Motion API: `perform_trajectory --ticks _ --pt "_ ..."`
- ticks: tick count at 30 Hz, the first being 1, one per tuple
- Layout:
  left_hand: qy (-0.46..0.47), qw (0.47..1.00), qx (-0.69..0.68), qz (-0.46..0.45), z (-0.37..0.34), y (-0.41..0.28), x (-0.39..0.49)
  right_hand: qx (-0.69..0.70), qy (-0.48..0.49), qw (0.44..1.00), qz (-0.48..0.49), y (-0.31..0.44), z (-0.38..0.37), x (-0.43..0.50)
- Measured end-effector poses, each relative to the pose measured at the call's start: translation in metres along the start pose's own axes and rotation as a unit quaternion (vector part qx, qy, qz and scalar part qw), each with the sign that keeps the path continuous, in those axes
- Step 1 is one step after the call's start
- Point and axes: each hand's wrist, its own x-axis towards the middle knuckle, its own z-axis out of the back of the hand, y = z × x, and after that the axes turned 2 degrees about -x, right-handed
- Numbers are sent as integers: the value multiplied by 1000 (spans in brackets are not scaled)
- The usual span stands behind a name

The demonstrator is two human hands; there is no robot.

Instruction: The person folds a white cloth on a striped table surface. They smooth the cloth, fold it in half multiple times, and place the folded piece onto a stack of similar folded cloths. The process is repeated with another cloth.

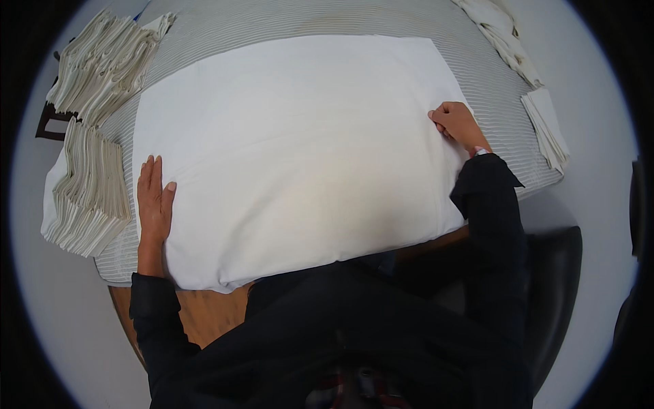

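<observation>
A large white cloth (306, 143) lies spread before me over a table with a striped cover, its near edge hanging at my lap. Soft creases run across its lower left part. My left hand (155, 199) rests flat on the cloth's left margin, fingers together and thumb a little apart. Near the right edge, my right hand (452, 122) is curled on the cloth with its fingertips drawn together; whether it pinches any fabric cannot be made out.
Folded off-white cloths stand in a tall stack (94, 179) at the left, with another pile (107, 66) behind. At the right lie a small folded stack (545, 128) and a crumpled cloth (503, 38) on the striped cover (511, 133). A black chair (554, 286) stands at lower right.
</observation>
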Motion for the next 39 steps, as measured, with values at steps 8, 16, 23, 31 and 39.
perform_trajectory --ticks 8,16,23,31,39 --pt "-30 999 -6 -10 -3 2 0 -141 -153 975 81 -8 -13 2" --pt "-47 999 7 -12 -3 0 0 77 22 993 -86 21 -1 -5" --pt "-37 999 -7 -14 -1 -1 0 156 47 985 -61 -4 3 10" --pt "-14 1000 -2 -13 6 -5 1 -124 -38 992 7 7 0 9" --pt "72 994 4 -81 43 -31 76 -268 -129 922 249 70 -14 57"
